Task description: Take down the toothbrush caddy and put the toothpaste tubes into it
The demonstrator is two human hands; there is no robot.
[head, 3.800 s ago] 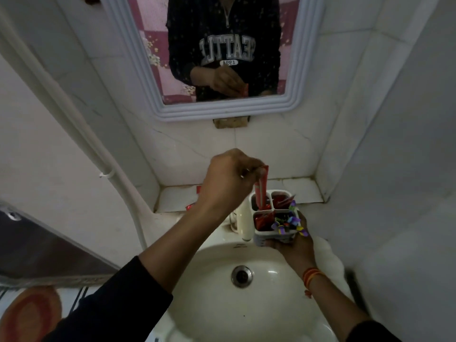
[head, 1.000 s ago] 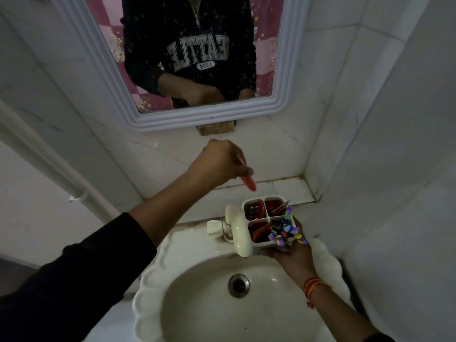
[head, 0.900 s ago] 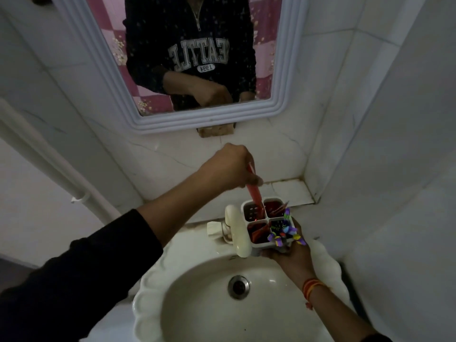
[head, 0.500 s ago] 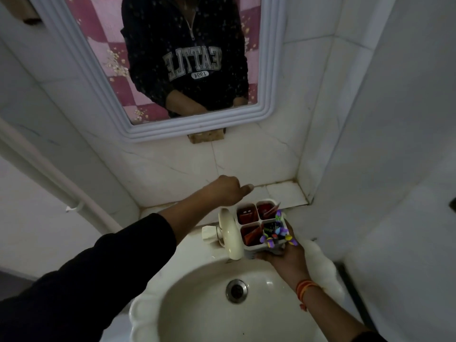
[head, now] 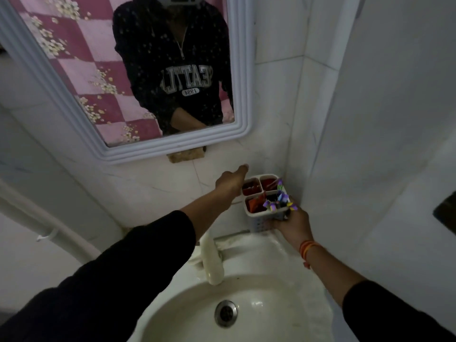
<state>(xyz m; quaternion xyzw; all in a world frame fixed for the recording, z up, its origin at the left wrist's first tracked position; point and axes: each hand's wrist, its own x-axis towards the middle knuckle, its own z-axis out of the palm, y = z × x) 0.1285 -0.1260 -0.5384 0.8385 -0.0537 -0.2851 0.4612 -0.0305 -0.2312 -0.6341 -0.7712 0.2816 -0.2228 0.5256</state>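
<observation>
The white toothbrush caddy (head: pixel 259 219) has several compartments and is held up near the wall corner above the sink's back ledge. Red toothpaste tubes (head: pixel 251 190) stand in three of its compartments. Small purple and multicoloured items (head: pixel 280 202) fill the front right one. My right hand (head: pixel 293 224) grips the caddy from below at its near right side. My left hand (head: pixel 230 182) reaches over the caddy's left rim, fingers stretched toward the wall, with nothing visible in it.
A white sink (head: pixel 246 309) with a cream tap (head: pixel 211 257) lies below. A framed mirror (head: pixel 153 77) hangs above on the tiled wall and reflects a person's dark sweatshirt. A white pipe (head: pixel 47 228) runs down the left wall. The side wall stands close on the right.
My left hand put a red tube into the caddy and let go; it now reaches past the rim empty. My right hand has lifted the caddy toward the wall corner.
</observation>
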